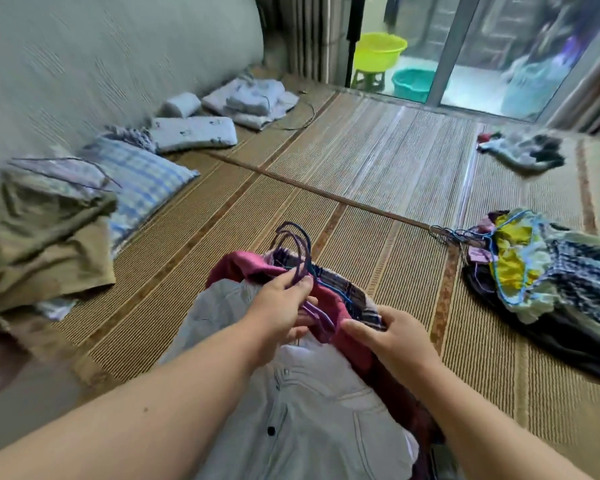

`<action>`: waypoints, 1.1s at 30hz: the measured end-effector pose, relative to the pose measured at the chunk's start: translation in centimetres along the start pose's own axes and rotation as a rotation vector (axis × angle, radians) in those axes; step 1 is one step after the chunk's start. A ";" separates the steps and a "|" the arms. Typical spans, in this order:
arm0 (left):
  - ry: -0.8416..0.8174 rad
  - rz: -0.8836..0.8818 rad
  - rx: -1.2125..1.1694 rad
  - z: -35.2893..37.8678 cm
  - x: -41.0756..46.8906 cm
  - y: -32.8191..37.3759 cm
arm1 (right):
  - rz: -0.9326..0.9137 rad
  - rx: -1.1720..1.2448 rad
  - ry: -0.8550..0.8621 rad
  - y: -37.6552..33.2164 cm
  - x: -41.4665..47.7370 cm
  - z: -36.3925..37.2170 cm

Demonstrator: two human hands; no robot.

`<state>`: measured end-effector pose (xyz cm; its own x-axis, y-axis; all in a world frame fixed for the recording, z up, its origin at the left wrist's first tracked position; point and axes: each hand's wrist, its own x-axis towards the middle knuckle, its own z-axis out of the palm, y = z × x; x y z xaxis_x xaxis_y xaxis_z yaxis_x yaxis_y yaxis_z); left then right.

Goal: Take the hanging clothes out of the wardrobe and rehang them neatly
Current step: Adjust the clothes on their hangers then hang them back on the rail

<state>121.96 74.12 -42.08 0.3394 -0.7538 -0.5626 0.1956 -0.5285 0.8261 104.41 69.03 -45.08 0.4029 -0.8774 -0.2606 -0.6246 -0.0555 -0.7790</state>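
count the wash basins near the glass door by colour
lime green basin: 1
teal basin: 1
total: 2
blurred blue thing further right: too unclear to tell, not counted

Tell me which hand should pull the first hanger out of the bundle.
Probably the left hand: its fingers grip the hangers by their necks, so it could draw one out, while the right hand holds the clothes beside them and can steady the bundle.
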 end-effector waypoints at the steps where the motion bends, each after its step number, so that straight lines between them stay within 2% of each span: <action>1: 0.007 0.009 -0.018 -0.4 -1.6 0.8 | -0.035 -0.002 -0.009 -1.1 -0.8 -0.6; 5: 0.101 0.093 -0.043 -1.9 -8.9 3.7 | -0.162 0.044 -0.086 -6.4 -4.8 -3.4; 10: 0.363 0.227 -0.050 -4.7 -19.0 5.9 | -0.353 -0.026 -0.188 -14.1 -10.6 -5.6; 15: 0.617 0.357 -0.155 -8.8 -28.2 7.9 | -0.573 -0.085 -0.251 -22.5 -16.6 -5.9; 19: 0.772 0.502 -0.275 -11.8 -34.7 9.8 | -0.727 -0.129 -0.336 -28.4 -20.9 -5.6; 23: 0.926 0.586 -0.298 -15.2 -40.3 10.4 | -0.880 -0.243 -0.393 -33.5 -24.8 -4.1; 29: 1.113 0.577 -0.200 -20.3 -48.1 9.3 | -1.156 -0.399 -0.209 -38.9 -30.8 0.9; 33: 1.170 0.439 0.068 -24.0 -54.8 7.8 | -1.240 -0.398 -0.196 -42.0 -34.6 4.1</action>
<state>126.96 120.64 -4.01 0.9839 -0.0909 0.1539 -0.1767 -0.3661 0.9137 119.49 103.66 -5.68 0.9160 -0.0614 0.3965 0.0879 -0.9334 -0.3478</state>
